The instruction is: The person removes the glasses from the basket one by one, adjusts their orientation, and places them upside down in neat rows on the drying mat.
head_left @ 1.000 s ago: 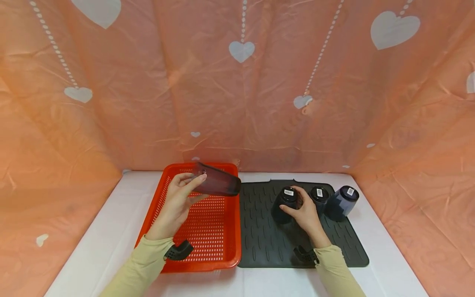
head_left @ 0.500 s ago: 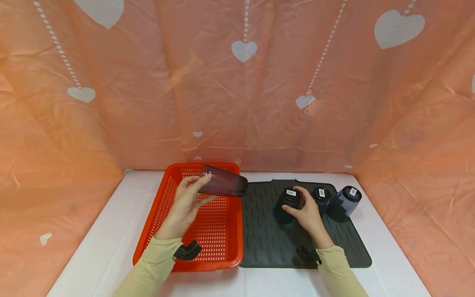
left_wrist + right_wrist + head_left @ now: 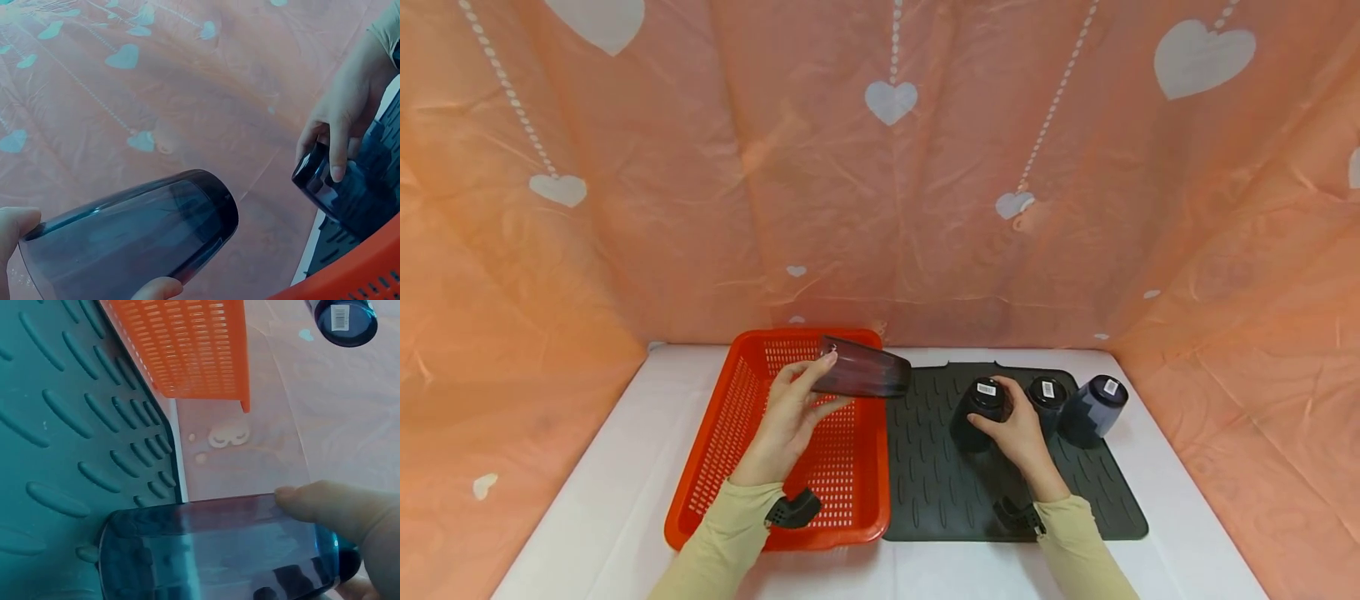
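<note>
My left hand (image 3: 786,429) grips a dark translucent tumbler (image 3: 868,371) near its rim and holds it tilted almost sideways, its base pointing right, above the orange basket (image 3: 842,536). In the left wrist view, thumb and finger pinch this same tumbler (image 3: 137,231) at its wider end. Over on the black ribbed mat (image 3: 932,496), my right hand (image 3: 1021,432) holds a second dark tumbler (image 3: 968,427) around its upper part; it stands upside down, a white label on its base. The right wrist view shows that tumbler's clear side (image 3: 219,550) and its rim at the mat.
Right of my right hand, two more tumblers stand upside down on the mat: one close by (image 3: 1047,392), another leaning a little (image 3: 1092,412). Basket and mat lie side by side on a white tabletop (image 3: 602,483). A peach curtain (image 3: 820,208) with hearts surrounds the table.
My left hand has moved right with its tumbler, whose base now reaches past the basket's right rim. The right hand and the tumblers on the mat look unmoved.
</note>
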